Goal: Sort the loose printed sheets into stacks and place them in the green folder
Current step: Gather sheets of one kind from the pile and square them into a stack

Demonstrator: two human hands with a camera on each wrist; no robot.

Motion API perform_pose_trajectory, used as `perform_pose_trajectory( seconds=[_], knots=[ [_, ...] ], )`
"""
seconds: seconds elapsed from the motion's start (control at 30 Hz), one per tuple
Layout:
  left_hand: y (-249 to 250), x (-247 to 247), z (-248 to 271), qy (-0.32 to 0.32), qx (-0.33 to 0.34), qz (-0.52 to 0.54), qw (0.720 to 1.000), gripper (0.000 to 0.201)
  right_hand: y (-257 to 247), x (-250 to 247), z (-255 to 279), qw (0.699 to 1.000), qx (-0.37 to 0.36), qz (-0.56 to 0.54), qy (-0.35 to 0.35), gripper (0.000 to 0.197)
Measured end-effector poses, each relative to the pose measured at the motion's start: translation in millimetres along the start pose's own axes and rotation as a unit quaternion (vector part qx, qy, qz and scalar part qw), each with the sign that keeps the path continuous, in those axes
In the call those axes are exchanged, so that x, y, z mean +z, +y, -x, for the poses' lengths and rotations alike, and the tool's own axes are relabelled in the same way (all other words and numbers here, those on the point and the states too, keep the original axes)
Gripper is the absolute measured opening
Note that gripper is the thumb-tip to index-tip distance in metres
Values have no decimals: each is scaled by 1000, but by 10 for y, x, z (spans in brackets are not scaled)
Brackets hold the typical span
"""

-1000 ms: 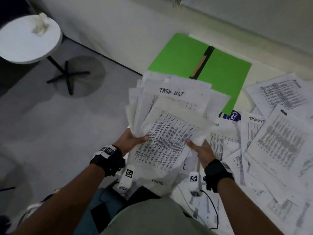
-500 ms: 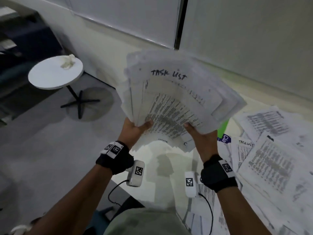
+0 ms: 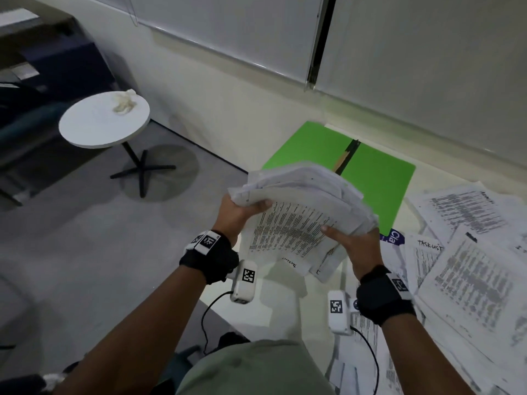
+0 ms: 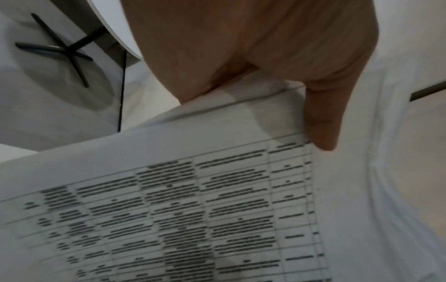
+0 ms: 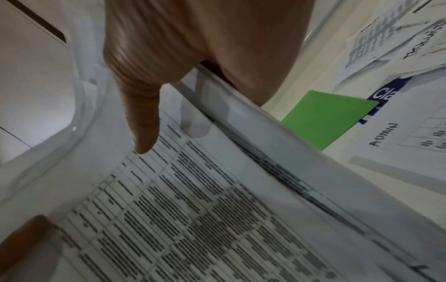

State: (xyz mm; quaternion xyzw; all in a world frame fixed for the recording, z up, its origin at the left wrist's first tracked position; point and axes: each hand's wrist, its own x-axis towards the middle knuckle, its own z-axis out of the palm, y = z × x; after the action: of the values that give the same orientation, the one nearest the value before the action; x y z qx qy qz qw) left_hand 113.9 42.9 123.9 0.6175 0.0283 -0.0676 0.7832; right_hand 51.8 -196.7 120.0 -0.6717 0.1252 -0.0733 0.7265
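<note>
I hold a thick, uneven bundle of printed sheets [image 3: 299,212] in the air with both hands. My left hand [image 3: 242,208] grips its left edge, thumb on top of the printed table [image 4: 183,209]. My right hand [image 3: 350,240] grips its right edge, thumb on the top sheet [image 5: 193,209]. The bundle lies nearly flat, its far end tipped away from me. Behind it the green folder [image 3: 376,183] lies open on the pale table, a dark fastener along its spine. Its near left part is hidden by the bundle. A corner of the folder [image 5: 321,118] shows in the right wrist view.
Loose printed sheets [image 3: 467,269] lie scattered over the table at the right, some hand-labelled. A blue-and-white card [image 3: 395,238] pokes out by the folder's near corner. A small round white table [image 3: 94,129] with a crumpled tissue stands on the grey floor at left. A wall runs behind.
The bundle has dropped from upright and fanned in front of me to nearly flat and lower. The green folder shows behind it again. Both hands keep their grip.
</note>
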Motion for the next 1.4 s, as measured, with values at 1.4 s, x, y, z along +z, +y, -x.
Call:
perform_pose_trajectory(
  seconds=[1.4],
  knots=[
    [294, 158, -112, 157, 147, -124, 969, 54, -570, 567, -58, 958, -29, 155, 241, 55]
  ],
)
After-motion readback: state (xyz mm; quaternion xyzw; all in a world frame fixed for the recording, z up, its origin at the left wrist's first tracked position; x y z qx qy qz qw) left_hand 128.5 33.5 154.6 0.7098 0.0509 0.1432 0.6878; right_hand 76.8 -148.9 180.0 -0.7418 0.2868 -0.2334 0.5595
